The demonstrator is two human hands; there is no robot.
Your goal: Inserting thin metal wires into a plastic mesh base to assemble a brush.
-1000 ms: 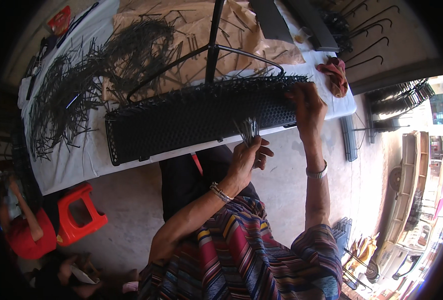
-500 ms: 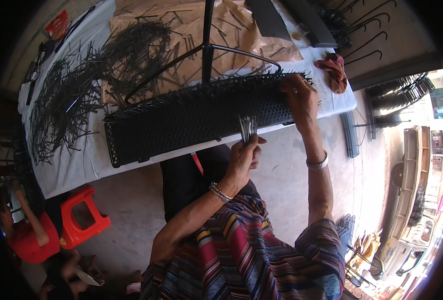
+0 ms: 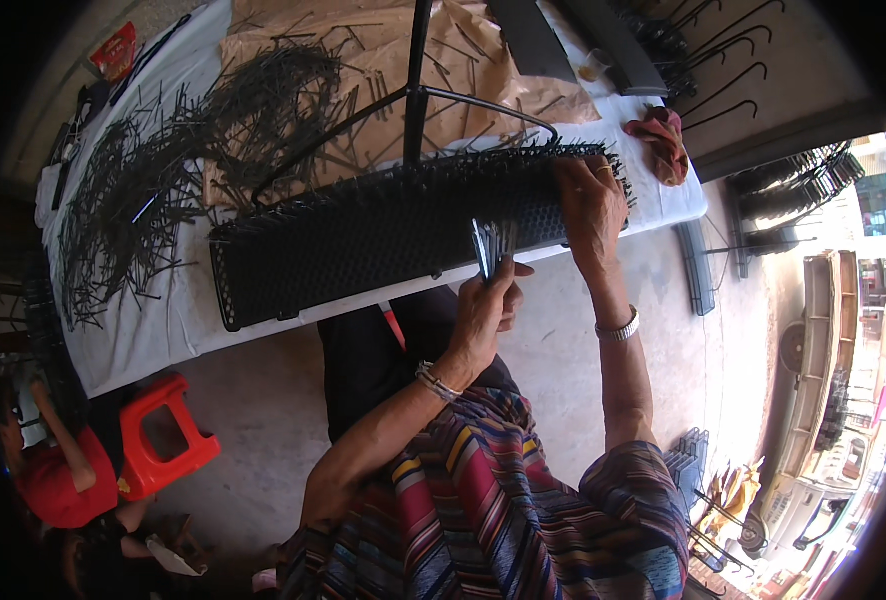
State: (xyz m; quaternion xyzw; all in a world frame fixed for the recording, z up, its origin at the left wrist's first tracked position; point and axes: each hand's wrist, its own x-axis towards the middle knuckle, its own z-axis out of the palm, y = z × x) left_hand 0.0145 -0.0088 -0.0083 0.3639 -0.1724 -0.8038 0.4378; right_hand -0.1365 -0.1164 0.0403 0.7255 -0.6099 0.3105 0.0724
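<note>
A long black perforated metal rack (image 3: pixel 363 255) lies along the table's near edge, its far side bristling with thin dark pins. My left hand (image 3: pixel 485 315) is closed around a bundle of thin metal strips (image 3: pixel 491 248), which stick up in front of the rack. At the rack's right end, my right hand (image 3: pixel 595 215) reaches over the bristling side. Its fingers are bent together among the pins, and whatever they pinch is hidden. A black rod frame (image 3: pixel 415 125) rises behind the rack.
Tangled dark strips (image 3: pixel 273 100) cover brown paper (image 3: pixel 383 30) and the white-covered table (image 3: pixel 113 350). A reddish cloth (image 3: pixel 660 145) lies at the right corner. A red stool (image 3: pixel 168 435) and a person in red (image 3: pixel 68 485) are at left. Hooked rods (image 3: pixel 728 90) stand far right.
My right hand has shifted slightly left and nearer along the rack's end. The strips in my left hand have tilted a little to the left.
</note>
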